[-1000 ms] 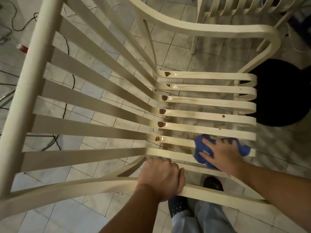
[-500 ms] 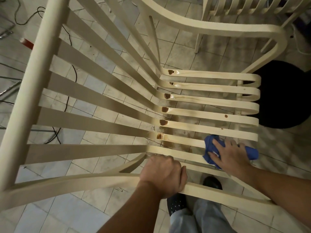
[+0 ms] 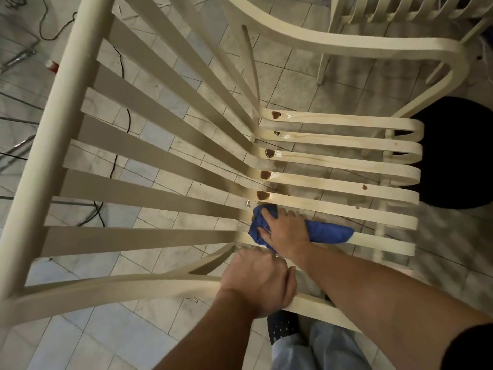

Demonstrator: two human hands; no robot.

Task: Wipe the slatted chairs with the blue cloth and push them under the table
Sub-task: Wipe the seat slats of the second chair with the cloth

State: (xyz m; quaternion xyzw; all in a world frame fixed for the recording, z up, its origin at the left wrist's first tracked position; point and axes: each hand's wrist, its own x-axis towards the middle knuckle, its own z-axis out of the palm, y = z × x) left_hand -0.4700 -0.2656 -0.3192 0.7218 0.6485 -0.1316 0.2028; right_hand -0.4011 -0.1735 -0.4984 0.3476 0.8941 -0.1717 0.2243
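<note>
A cream slatted chair (image 3: 346, 145) fills the view from above, its back slats fanning to the left and its seat slats running right. Brown puddles (image 3: 262, 195) sit where several seat slats bend up into the back, and wet streaks run along the slats. My right hand (image 3: 286, 231) presses the blue cloth (image 3: 328, 232) onto the near seat slats, right at the bend. My left hand (image 3: 260, 283) is wrapped around the chair's near armrest (image 3: 133, 289).
A second slatted chair (image 3: 400, 9) stands at the top right. A round black shape (image 3: 458, 153) lies on the tiled floor past the seat's front edge. Cables (image 3: 117, 161) trail over the tiles at the left. My foot and trouser leg show below the armrest.
My right hand has slid the blue cloth left along the near seat slats, from mid-seat to the bend at the backrest. My left hand has kept its grip on the armrest.
</note>
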